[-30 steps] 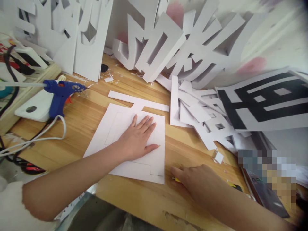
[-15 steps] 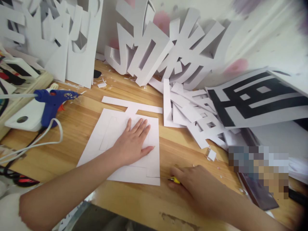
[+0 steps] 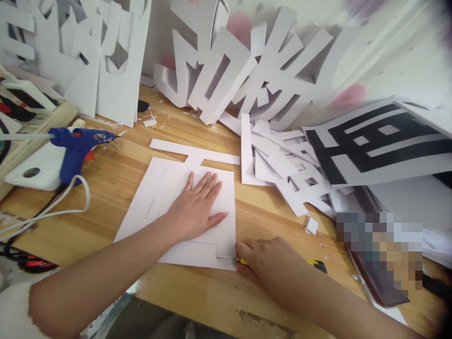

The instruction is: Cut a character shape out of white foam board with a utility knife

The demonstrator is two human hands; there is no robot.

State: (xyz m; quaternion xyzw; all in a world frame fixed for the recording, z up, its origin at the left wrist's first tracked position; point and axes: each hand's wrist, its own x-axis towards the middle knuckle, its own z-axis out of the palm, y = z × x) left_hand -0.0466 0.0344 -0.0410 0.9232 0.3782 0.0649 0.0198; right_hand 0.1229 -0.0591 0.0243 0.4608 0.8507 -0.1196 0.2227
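Note:
My left hand point(image 3: 197, 207) lies flat, fingers spread, on a white sheet point(image 3: 137, 230) marked with thin outlines. From under the sheet's top edge reaches a T-shaped white strip point(image 3: 197, 151). My right hand point(image 3: 268, 266) is closed around a yellow and black utility knife point(image 3: 318, 265). The knife's tip is at the sheet's lower right edge, where a thin line runs in from the side. Most of the knife's handle is hidden by my palm.
Left, a blue glue gun point(image 3: 76, 148) with a white cord rests on a white stand point(image 3: 31, 169). White cut-out characters point(image 3: 215, 70) lean at the back. Loose white pieces point(image 3: 278, 160) and a black-printed sheet point(image 3: 381, 141) lie right, above a dark phone-like slab point(image 3: 381, 282).
My right hand has moved slightly left and up, bringing the knife to the sheet's edge; the knife's rear end now shows. My left hand stays flat on the sheet.

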